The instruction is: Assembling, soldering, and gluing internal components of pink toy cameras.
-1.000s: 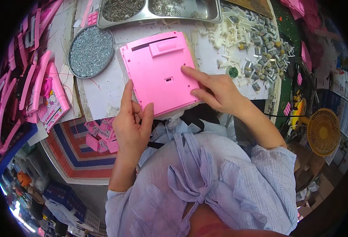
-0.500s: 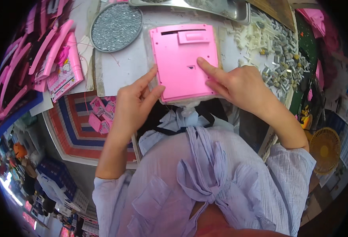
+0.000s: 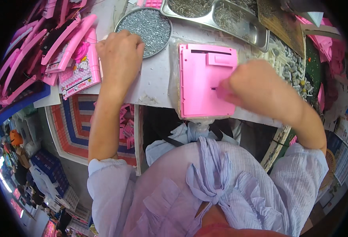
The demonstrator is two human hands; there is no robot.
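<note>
A flat pink plastic panel point(image 3: 195, 93) with a slot near its far edge and a small raised block lies on a padded, plastic-wrapped support at the table's front edge. Over its right side is my right hand point(image 3: 257, 89), smeared by motion, its fingers bunched near a small hole and their grip unclear. My left hand point(image 3: 120, 53) reaches forward to the near left rim of a round tray point(image 3: 171, 29) full of small silvery metal pieces. Its fingers curl downward, closed, with the tips hidden behind the knuckles, so anything they hold is out of sight.
Curved pink parts point(image 3: 69, 43) are piled at left beside a printed pink box. Metal trays point(image 3: 261, 39) of small hardware stand at the back. Loose white and grey pieces point(image 3: 294, 67) cover the table's right. Below the front edge, a striped-lined bin point(image 3: 75, 130) holds pink parts.
My left hand has left the panel's left edge and moved up and left to the round tray. My right hand has lifted from flat pressing into a bunched pose. The whole view has shifted.
</note>
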